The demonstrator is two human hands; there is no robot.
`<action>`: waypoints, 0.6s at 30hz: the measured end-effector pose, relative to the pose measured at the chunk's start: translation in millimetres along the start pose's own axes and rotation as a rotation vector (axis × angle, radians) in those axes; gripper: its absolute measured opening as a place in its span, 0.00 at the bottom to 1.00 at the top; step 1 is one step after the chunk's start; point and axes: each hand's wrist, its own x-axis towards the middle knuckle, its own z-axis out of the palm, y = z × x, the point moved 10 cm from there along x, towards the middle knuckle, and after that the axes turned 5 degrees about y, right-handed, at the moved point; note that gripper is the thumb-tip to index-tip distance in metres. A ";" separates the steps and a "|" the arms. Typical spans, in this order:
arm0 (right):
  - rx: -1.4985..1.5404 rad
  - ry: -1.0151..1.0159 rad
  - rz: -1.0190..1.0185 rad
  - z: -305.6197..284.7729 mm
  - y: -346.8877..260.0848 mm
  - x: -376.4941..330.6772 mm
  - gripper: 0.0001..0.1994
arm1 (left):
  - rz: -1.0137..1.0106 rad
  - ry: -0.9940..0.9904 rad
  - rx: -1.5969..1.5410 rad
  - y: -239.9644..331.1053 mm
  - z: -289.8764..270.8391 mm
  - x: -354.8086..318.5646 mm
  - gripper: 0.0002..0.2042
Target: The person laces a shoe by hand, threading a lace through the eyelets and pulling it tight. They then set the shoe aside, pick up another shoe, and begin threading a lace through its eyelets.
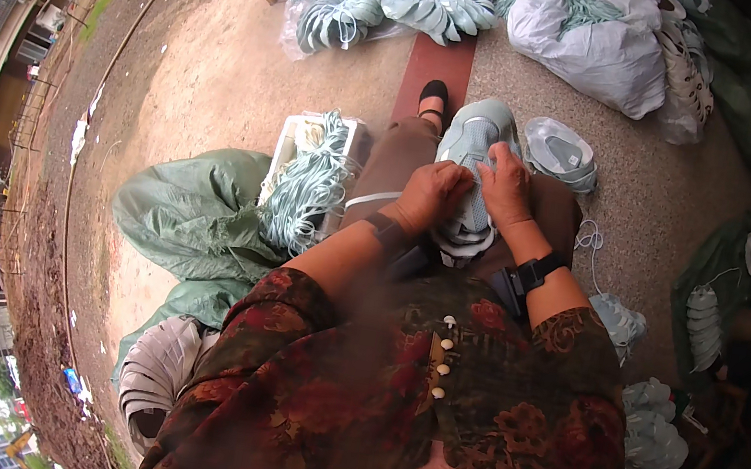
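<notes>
A light grey-blue sneaker upper (479,138) lies across my lap, its toe pointing away from me. My left hand (438,195) is closed in a pinch at the left side of the lacing area; what sits between the fingertips is too small to tell. On the right edge of the upper, my right hand (507,188) grips with bent fingers, close to the left one. A white strand, like a lace (373,198), crosses my left thigh toward my left wrist. Another pale sneaker upper (560,152) lies on the ground just right of the lap.
Left of my leg, a white box (291,137) holds bundled pale-blue laces (309,191), beside a green sack (195,208). Stacked uppers (400,5) and a white bag (583,47) lie ahead. More uppers (653,426) sit at right; another stack (159,367) is near my left elbow.
</notes>
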 end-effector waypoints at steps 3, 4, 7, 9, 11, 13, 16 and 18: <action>0.024 -0.148 0.082 3.8 13.3 14.5 0.12 | -0.078 -0.062 -0.023 0.8 -0.1 4.3 0.04; 0.024 -0.221 0.086 8.4 14.9 18.4 0.12 | -0.110 -0.076 -0.004 -0.7 -0.7 7.6 0.03; -0.167 -0.291 -0.106 18.9 -0.5 23.6 0.11 | -0.168 -0.090 0.023 -2.8 -8.5 16.5 0.02; -0.188 -0.310 -0.148 19.8 -0.3 25.3 0.11 | -0.195 -0.093 0.035 -10.5 -12.3 19.9 0.01; -0.212 -0.331 -0.195 25.2 -3.8 24.3 0.11 | -0.199 -0.082 0.083 -20.7 -17.2 22.6 0.01; -0.205 -0.336 -0.206 28.8 -6.3 23.1 0.10 | -0.239 -0.065 0.084 -30.6 -20.0 22.2 0.01; -0.221 -0.335 -0.157 29.5 -3.5 25.0 0.07 | -0.291 -0.034 0.074 -40.7 -18.2 25.2 0.01; -0.221 -0.333 -0.106 30.0 -1.1 26.8 0.07 | -0.301 -0.019 0.060 -42.7 -16.4 28.8 0.02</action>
